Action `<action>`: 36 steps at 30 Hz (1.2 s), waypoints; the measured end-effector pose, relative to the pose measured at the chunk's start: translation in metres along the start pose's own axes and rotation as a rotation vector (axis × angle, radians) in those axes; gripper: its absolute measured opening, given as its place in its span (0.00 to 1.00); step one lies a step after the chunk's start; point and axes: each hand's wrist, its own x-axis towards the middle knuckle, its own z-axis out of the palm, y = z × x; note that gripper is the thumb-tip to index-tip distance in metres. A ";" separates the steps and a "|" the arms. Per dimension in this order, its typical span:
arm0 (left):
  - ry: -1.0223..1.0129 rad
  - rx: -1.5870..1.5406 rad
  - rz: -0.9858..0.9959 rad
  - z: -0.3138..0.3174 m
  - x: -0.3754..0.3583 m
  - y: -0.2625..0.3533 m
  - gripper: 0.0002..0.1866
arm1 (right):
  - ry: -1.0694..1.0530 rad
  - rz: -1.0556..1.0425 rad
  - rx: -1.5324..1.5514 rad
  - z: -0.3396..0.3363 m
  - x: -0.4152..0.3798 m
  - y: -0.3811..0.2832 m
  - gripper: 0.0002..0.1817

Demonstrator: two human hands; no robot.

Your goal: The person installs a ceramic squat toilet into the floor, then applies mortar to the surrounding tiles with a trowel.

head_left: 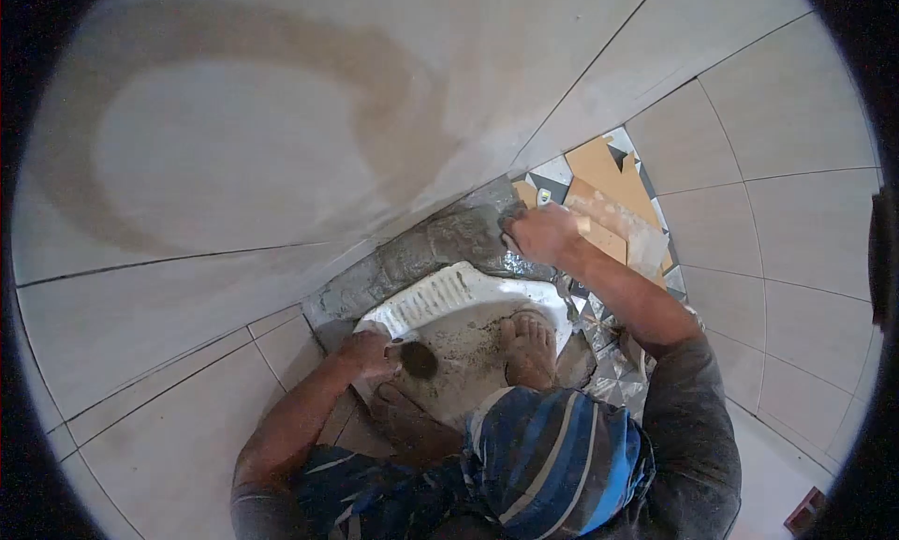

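A white squat toilet pan point(426, 296) with a ribbed footrest lies below me, its basin smeared with grey mortar. My left hand point(372, 355) is at the pan's left rim, fingers curled, beside the dark drain hole point(418, 360). What lies inside those fingers is hidden. Beyond the pan, a band of wet grey mortar point(426, 250) runs along the foot of the wall. My right hand point(543, 233) is closed at the right end of this band, close over a shiny wet patch; I cannot make out what it grips.
Torn cardboard point(604, 179) covers part of the patterned floor tiles point(618, 381) to the right. Large beige wall tiles point(234, 147) rise in front and on the right. My bare foot point(532, 348) stands in the pan. A dark red object point(805, 510) lies at lower right.
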 end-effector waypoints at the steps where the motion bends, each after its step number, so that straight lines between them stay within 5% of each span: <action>1: 0.012 0.005 0.015 0.011 0.008 -0.010 0.31 | 0.061 -0.090 -0.028 0.000 0.007 -0.004 0.18; 9: -0.024 0.016 -0.003 -0.008 -0.005 0.002 0.28 | 0.168 -0.167 -0.054 -0.009 0.054 -0.023 0.12; 21: 0.032 -0.010 -0.006 -0.002 0.006 -0.007 0.25 | 0.006 0.224 -0.033 -0.020 -0.065 0.034 0.18; 27: -0.078 0.064 0.008 0.008 0.012 -0.005 0.27 | -0.002 0.218 0.113 0.011 -0.039 0.000 0.22; 29: 0.072 0.040 0.045 0.002 0.005 0.003 0.27 | -0.016 0.212 0.141 0.009 -0.039 -0.006 0.21; 36: 0.065 -0.023 0.007 -0.008 0.004 -0.001 0.26 | -0.080 0.231 0.030 0.029 -0.079 0.016 0.19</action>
